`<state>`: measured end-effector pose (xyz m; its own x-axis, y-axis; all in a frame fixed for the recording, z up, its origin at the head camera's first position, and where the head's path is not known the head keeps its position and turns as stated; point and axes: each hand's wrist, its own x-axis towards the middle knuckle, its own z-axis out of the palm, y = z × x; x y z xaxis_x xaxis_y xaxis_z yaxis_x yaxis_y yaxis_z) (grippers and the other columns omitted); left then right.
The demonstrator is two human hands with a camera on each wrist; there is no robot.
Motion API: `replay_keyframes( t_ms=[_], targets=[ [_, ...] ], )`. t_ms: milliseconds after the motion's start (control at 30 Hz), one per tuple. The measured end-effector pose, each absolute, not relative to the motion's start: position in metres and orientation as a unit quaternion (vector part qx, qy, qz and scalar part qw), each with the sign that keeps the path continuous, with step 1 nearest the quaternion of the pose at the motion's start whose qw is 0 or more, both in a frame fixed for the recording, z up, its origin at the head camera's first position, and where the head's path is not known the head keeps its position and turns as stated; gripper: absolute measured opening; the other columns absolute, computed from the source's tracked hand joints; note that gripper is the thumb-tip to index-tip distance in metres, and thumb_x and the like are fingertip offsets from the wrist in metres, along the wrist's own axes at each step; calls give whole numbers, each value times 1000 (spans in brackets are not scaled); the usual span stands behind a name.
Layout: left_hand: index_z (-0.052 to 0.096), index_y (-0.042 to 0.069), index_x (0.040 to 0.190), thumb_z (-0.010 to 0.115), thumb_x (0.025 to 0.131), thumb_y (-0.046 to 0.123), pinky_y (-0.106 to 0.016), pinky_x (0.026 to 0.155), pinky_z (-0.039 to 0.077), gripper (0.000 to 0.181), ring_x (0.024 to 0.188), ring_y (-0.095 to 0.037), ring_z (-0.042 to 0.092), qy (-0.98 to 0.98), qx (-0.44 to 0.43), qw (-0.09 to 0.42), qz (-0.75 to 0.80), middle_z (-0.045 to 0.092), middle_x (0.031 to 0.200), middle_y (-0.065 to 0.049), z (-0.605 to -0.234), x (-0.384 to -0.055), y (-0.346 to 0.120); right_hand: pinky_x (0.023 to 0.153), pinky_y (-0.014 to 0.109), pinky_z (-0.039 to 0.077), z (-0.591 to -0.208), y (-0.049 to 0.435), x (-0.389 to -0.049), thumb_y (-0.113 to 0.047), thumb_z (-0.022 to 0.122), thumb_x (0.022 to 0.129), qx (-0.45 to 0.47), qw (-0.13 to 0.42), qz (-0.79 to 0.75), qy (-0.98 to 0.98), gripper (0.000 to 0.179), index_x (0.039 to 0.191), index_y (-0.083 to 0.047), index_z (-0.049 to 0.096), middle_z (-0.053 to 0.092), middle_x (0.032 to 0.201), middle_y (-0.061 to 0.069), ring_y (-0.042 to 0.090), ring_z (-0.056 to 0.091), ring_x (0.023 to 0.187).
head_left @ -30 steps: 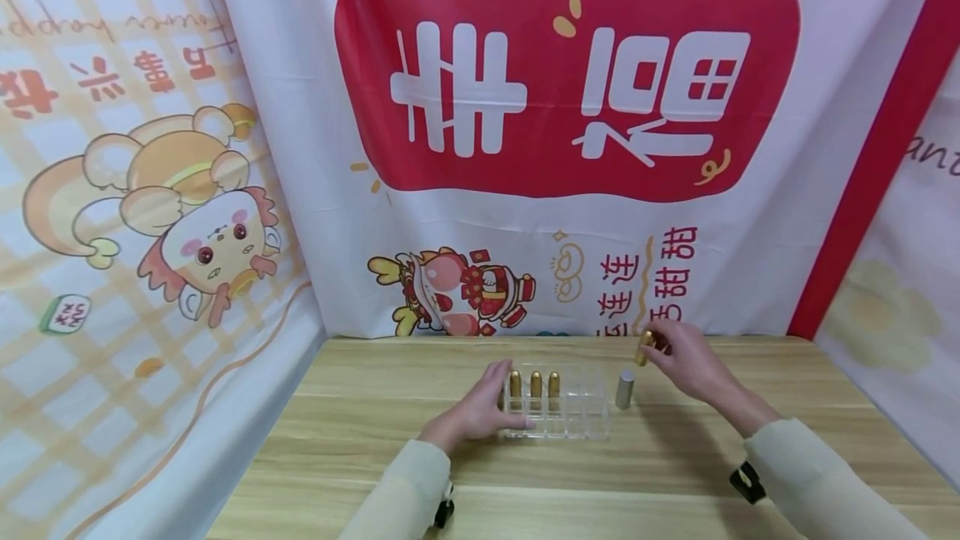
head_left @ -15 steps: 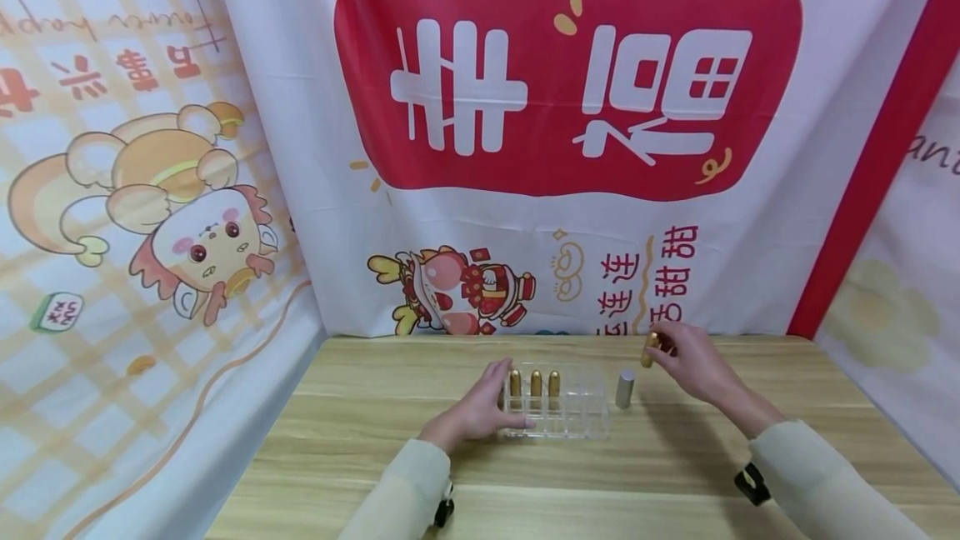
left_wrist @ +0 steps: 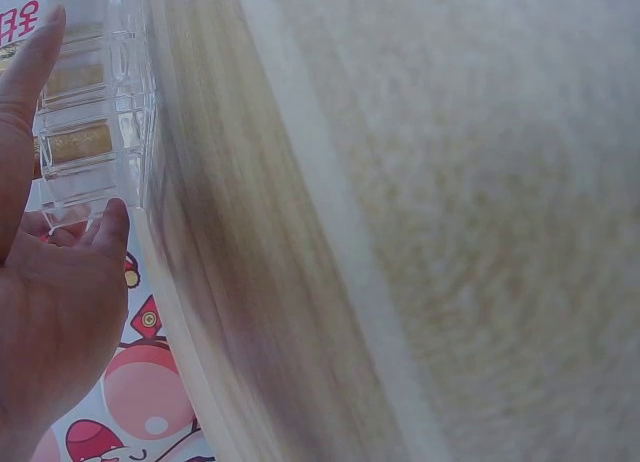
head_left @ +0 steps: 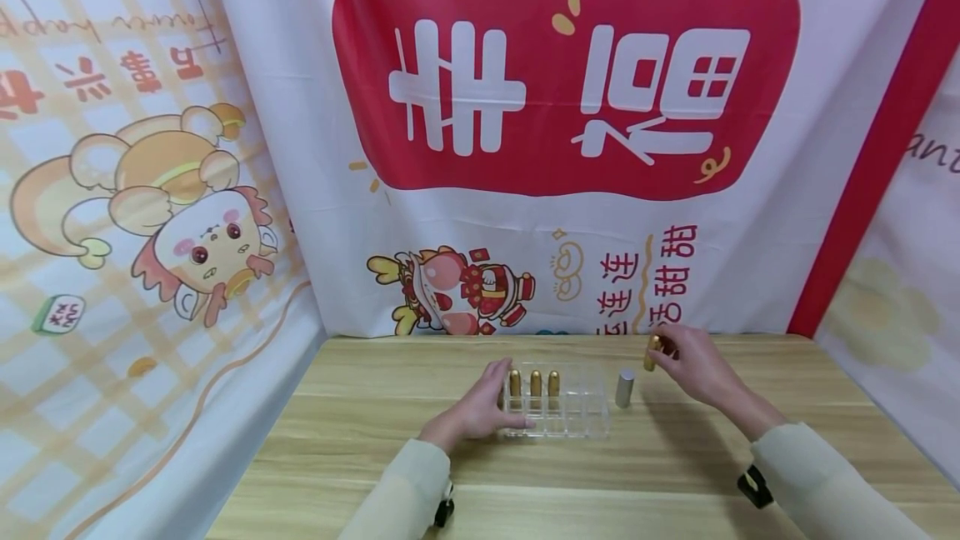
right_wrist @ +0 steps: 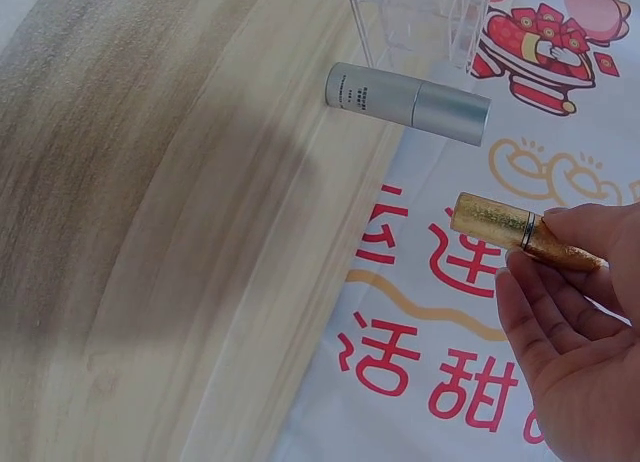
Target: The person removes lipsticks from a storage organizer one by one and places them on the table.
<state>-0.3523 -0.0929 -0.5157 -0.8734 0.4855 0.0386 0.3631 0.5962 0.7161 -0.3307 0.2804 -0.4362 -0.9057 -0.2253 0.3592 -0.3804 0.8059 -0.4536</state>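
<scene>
A clear lipstick organizer [head_left: 594,423] stands on the table, with three gold lipstick tubes [head_left: 536,383] upright in its back row on the left. My left hand [head_left: 480,409] holds its left end, thumb at the front and fingers towards the back. Off to the right, my right hand [head_left: 692,363] pinches another gold lipstick tube [right_wrist: 493,222] by its upper part, above the tabletop. Its lower end shows free in the right wrist view. Between that hand and the organizer, a silver lipstick tube [head_left: 625,388] stands upright on the table.
The wood-grain table [head_left: 375,473] ends at a hanging white cloth [head_left: 300,148] with red printing at the back. Another printed cloth [head_left: 45,407] hangs along the left side. The silver tube stands close to the organizer's right end.
My right hand has shifted slightly right and down with the gold lipstick tube. My left hand, the organizer and the silver tube have stayed in place.
</scene>
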Motion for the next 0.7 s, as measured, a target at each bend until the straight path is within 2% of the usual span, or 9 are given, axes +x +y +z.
replay_keyframes(
  t_ms=[167, 700],
  targets=[
    [17, 6, 163, 89, 78, 44, -48, 125, 24, 118, 152, -31, 26, 890, 237, 82, 382, 25, 165, -14, -515, -352, -93, 63, 27, 53, -438, 282, -330, -3, 73, 92, 169, 143, 273, -936, 6, 95, -6, 70, 66, 83, -1, 12, 60, 74],
    [15, 8, 164, 88, 78, 46, -49, 125, 23, 119, 153, -32, 24, 889, 234, 87, 384, 22, 167, -13, -514, -351, -94, 62, 27, 53, -442, 283, -329, -6, 74, 92, 168, 135, 267, -940, 5, 93, -9, 69, 65, 82, -3, 11, 59, 73]
  ],
)
